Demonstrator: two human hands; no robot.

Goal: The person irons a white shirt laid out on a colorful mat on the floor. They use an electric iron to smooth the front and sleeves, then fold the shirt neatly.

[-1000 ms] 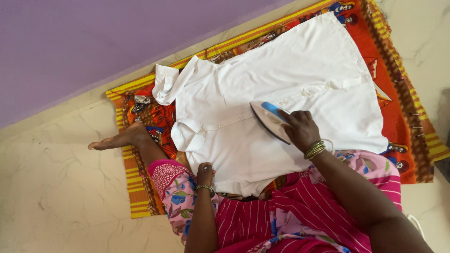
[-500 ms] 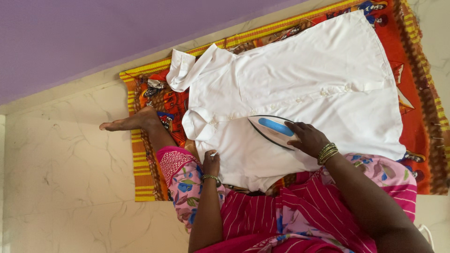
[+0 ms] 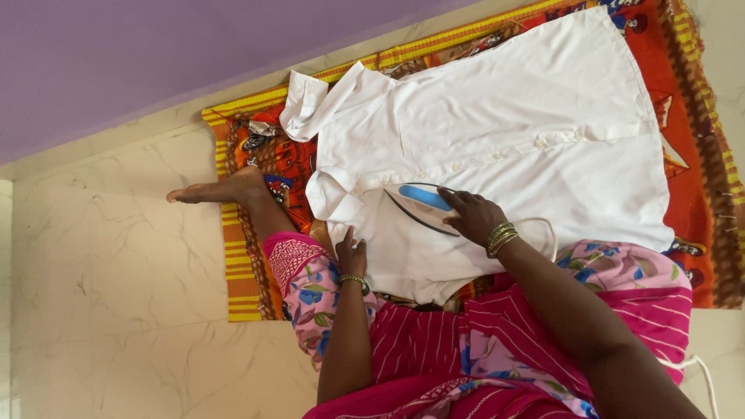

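Observation:
A white shirt (image 3: 504, 124) lies spread flat on an orange patterned cloth (image 3: 691, 163) on the floor. My right hand (image 3: 471, 217) grips a white and blue iron (image 3: 419, 204) that rests on the shirt's near half, close to the button strip and collar. My left hand (image 3: 351, 256) presses down on the shirt's near edge by the shoulder, fingers on the fabric. Both wrists wear bangles.
My bare foot (image 3: 213, 192) stretches left over the cloth's edge onto the pale marble floor (image 3: 101, 310). A purple wall (image 3: 116, 62) runs along the far side. The iron's white cord (image 3: 702, 372) trails at the lower right. My pink skirt (image 3: 481, 341) covers the near side.
The iron has slid left along the shirt toward the collar. My left hand shifted a little and still holds the near edge down.

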